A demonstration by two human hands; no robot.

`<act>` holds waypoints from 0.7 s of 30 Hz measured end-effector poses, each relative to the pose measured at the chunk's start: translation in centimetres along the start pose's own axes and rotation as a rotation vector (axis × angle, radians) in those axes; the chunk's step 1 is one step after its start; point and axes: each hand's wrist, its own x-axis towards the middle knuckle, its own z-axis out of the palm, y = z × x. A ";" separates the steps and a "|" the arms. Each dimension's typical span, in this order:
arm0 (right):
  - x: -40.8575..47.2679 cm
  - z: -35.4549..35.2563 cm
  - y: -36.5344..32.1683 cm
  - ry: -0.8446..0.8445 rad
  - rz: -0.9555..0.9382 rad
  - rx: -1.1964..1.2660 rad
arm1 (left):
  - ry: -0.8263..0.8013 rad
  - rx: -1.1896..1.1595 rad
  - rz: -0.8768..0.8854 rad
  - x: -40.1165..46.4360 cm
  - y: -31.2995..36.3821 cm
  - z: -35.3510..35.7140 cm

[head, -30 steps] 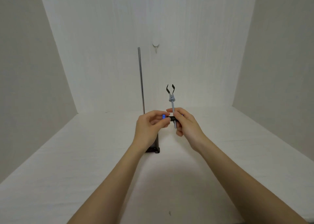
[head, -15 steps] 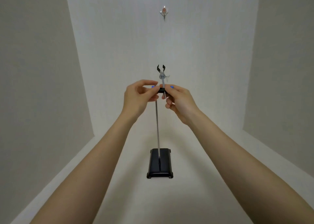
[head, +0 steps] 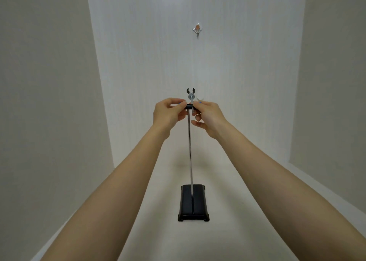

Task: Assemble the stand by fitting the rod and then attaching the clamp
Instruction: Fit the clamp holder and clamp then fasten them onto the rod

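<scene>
Holding the clamp [head: 190,102] at the top of the rod [head: 190,151], we pinch its black block with our left hand [head: 168,115] and right hand [head: 209,118], fingers curled onto it from either side. The rod stands upright in the black base [head: 193,203] on the tabletop [head: 162,237].

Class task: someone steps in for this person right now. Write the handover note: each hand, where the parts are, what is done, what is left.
Left hand: pinches the left end of the clamp.
Right hand: pinches its right end.
Parts: rod stands upright in the black base on the table; clamp sits at the rod's top, prongs pointing up.
Done: rod fitted.
Left: whether the clamp is already on the rod cannot be told; seat it, tighten its screw, let go.
</scene>
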 end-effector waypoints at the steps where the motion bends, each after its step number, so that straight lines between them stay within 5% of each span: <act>1: -0.1 0.0 0.0 -0.009 0.019 0.016 | -0.003 -0.007 -0.012 0.0 0.0 0.0; 21: -2.1 -0.8 4.0 -0.024 0.272 -0.035 | -0.123 -0.144 -0.284 -3.0 -4.7 -0.9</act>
